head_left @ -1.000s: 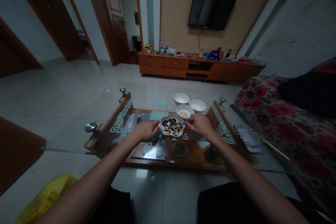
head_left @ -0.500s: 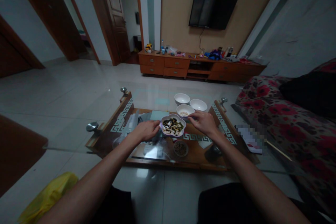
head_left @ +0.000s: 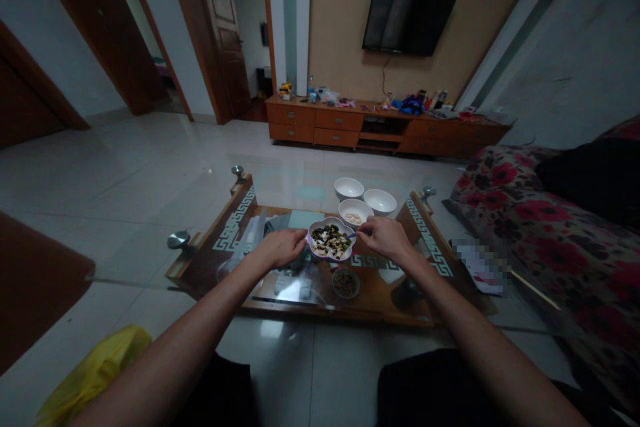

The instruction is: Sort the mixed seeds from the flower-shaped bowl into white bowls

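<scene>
A flower-shaped bowl (head_left: pixel 331 257) with a pale purple rim stands on the glass table, filled with mixed dark, yellow, green and whitish pieces. Its left rim is pinched between the fingers of my left hand (head_left: pixel 284 247). My right hand (head_left: pixel 385 237), at the bowl's right side, grips a small purplish spoon (head_left: pixel 351 235). The spoon slants into the pieces, so its head is hidden. Just behind is a white bowl (head_left: pixel 356 205) with several pale pieces inside. Two more white bowls, one at the back left (head_left: pixel 349 187) and one at the right (head_left: pixel 381 201), sit close by.
Under the glass top (head_left: pixel 200 217), a lower wooden shelf carries a round dish (head_left: pixel 345 283), clear plastic and a dark cup-like object (head_left: pixel 406 292). A printed sheet (head_left: pixel 477 267) lies to the right, near the flowered sofa (head_left: pixel 540 213). A yellow bag (head_left: pixel 95 373) is at lower left.
My right hand has come slightly down from beside the white bowl, and the spoon now dips into the flower-shaped bowl. My left hand keeps its hold on the rim.
</scene>
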Demonstrator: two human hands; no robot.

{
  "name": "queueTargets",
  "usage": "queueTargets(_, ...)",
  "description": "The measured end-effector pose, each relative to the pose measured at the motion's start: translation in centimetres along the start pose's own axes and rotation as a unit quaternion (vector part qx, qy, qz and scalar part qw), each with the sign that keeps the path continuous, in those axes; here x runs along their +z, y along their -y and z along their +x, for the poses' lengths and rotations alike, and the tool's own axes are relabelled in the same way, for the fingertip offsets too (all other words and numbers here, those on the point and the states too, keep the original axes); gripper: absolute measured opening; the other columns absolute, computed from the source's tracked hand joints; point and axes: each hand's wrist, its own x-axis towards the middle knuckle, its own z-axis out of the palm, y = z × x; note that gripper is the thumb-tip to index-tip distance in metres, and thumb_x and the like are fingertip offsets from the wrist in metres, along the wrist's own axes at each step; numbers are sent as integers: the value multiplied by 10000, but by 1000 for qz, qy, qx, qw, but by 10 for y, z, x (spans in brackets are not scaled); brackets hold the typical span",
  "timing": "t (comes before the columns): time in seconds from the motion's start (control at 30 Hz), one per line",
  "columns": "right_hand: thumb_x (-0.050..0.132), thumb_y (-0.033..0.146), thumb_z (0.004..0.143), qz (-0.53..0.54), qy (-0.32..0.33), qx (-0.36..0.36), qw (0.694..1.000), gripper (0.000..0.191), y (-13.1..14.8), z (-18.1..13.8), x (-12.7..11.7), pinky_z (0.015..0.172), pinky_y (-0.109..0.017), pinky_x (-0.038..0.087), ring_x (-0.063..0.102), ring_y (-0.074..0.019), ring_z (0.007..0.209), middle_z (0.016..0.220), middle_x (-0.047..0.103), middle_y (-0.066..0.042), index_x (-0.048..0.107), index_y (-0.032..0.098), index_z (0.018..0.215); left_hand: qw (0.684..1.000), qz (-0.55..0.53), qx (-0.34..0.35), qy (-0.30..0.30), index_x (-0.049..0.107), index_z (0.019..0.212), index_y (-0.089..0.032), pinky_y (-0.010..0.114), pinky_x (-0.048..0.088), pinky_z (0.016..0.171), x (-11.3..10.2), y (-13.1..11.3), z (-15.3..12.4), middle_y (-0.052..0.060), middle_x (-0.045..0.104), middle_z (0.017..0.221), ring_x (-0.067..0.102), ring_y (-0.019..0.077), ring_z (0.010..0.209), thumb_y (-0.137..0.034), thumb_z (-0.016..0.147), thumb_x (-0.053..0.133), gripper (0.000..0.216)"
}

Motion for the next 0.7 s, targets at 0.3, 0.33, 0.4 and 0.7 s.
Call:
queueTargets(0.3, 660, 320, 983, -15, 23, -6, 1000, 226, 7, 4, 4, 642, -303, 394, 734, -240, 839, 1013, 820, -102, 870, 252, 1029, 1000, -8, 4, 2, 626, 1172, -225, 440, 558, 926, 1, 2, 1, 125, 757, 1137, 727, 313, 1056, -421, 1096, 307, 382)
queueTargets(0.33, 653, 317, 987, -16, 21, -11, 1000, 229, 8, 5, 5, 642, -301, 393, 730, -234, 835, 1010, 818, -97, 870, 251, 1016, 1000, -6, 3, 3, 625, 1172, -226, 442, 558, 929, 1, 2, 1, 125, 758, 1138, 728, 314, 1060, -422, 1097, 306, 382)
queueTargets(0.4, 636, 311, 994, -10, 9, -17, 1000, 238, 7, 5, 6, 648, -294, 393, 723, -220, 831, 1006, 813, -83, 867, 254, 1000, 1000, -4, 2, 6, 623, 1177, -225, 446, 560, 929, 0, 1, 1, 126, 758, 1141, 729, 319, 1065, -425, 1100, 295, 392)
queueTargets(0.7, 602, 397, 1008, 59, -153, 89, 982, 305, -42, 5, 6, 712, -305, 441, 717, -233, 879, 999, 804, -80, 862, 250, 1074, 1000, -4, 1, 7, 621, 1199, -220, 449, 563, 931, -3, -2, -1, 134, 757, 1181, 732, 330, 1087, -420, 1098, 282, 406)
